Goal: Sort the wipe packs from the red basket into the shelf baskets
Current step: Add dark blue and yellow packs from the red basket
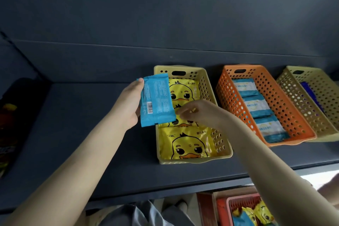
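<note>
My left hand (pixel 128 102) holds a blue wipe pack (pixel 156 100) upright, back side towards me, at the left rim of a yellow shelf basket (pixel 222 149). That basket holds yellow duck-print packs (pixel 187 145). My right hand (pixel 200 113) hovers over the middle of this basket, fingers curled near the blue pack's lower right corner; whether it touches the pack is unclear. An orange basket (pixel 236 104) to the right holds three blue-and-white packs (pixel 260 106). The red basket (pixel 240 202) sits below the shelf with several yellow and blue packs.
A third, beige basket (pixel 322 97) at the far right holds a dark blue pack (pixel 311 95). The dark shelf board (pixel 82 134) runs left of the baskets. Dark printed packaging (pixel 7 134) lies at the shelf's far left edge. Grey fabric shows below the shelf.
</note>
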`<state>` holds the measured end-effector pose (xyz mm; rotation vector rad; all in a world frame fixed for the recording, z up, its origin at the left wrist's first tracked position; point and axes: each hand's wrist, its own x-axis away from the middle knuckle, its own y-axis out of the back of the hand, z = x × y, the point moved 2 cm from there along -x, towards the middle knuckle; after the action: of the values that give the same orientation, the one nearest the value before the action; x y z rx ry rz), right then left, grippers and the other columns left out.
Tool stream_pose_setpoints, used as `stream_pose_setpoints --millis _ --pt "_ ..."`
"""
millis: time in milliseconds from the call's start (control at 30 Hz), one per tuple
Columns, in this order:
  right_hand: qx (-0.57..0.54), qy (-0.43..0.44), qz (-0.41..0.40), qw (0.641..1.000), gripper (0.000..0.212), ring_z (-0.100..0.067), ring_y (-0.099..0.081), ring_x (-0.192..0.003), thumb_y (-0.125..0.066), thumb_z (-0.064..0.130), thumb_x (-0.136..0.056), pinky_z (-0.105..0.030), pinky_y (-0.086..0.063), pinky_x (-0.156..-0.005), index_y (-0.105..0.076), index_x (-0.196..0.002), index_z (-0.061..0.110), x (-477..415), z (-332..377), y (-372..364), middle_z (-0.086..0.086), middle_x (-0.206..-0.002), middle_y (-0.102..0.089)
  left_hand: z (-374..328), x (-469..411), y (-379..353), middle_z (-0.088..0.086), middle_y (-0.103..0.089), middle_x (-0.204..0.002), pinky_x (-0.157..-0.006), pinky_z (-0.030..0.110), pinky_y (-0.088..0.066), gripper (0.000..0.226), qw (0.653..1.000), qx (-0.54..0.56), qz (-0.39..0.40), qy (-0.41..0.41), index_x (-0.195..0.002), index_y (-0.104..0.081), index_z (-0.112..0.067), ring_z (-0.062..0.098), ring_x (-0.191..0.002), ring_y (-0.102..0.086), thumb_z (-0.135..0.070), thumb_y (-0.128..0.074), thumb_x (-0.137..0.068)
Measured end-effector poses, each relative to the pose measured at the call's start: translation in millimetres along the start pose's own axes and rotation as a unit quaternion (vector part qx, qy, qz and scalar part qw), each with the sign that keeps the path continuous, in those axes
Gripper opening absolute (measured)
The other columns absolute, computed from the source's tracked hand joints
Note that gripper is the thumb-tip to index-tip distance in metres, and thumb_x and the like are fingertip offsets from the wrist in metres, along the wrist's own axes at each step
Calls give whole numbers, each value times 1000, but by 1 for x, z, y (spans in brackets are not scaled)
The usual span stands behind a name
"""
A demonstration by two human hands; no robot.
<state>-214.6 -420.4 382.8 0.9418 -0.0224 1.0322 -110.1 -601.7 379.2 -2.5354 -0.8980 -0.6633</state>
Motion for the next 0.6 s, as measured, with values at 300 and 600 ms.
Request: stream_pose_setpoints --millis 300,600 --pt "21 -4 -69 997 38 -20 -24 -132 -52 34 -97 -39 -18 -115 -51 -134 40 -15 -15 -29 6 -140 -33 1 1 -1 2 -63 -98 -87 46 -53 31 1000 -18 3 -2 -105 -60 -22 20 -92 -64 -46 -41 -100" --pt "12 19 -88 996 49 -21 -34 -135 -62 40 -90 -38 -30 -112 -51 -137 35 -14 -18 -23 4 -145 -35 0 1 -2 1 -61 -90 -93 46 -49 28 1000 -25 0 -9 -95 -57 -21 19 -91 -61 -43 -41 -100"
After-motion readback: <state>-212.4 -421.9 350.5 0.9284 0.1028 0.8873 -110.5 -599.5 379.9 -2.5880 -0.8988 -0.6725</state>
